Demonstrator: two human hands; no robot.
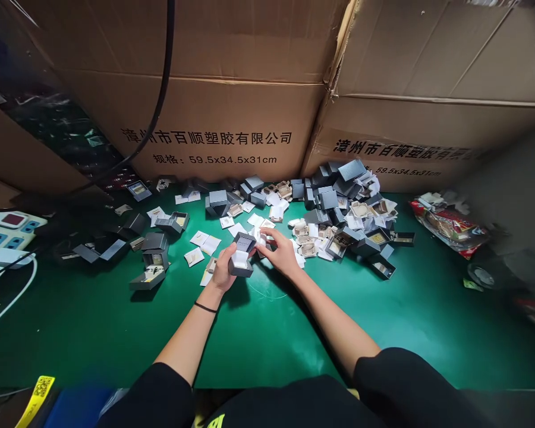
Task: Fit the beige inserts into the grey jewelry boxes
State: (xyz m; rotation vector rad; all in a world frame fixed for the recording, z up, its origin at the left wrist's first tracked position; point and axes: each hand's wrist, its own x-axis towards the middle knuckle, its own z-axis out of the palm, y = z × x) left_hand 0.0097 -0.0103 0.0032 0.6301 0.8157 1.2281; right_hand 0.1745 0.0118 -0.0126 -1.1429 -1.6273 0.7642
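Note:
My left hand (223, 270) is closed around a small dark grey jewellery box (242, 267). Its lid stands raised, and a white lining shows inside. Just right of the box is my right hand (282, 252), thumb and fingers drawn together near its edge. Something white lies by those fingertips; whether they grip it is unclear. Small white cards (205, 242) are scattered on the green table behind my left hand. Beyond my right hand spreads a heap of grey boxes (327, 199), mixed with white papers and beige inserts (307, 248).
Large cardboard cartons (223, 113) wall off the back of the green table (258, 333). More open grey boxes (155, 252) stand at left, near a power strip (9, 229) and a black cable (163, 89). A red plastic packet (450, 229) lies at right.

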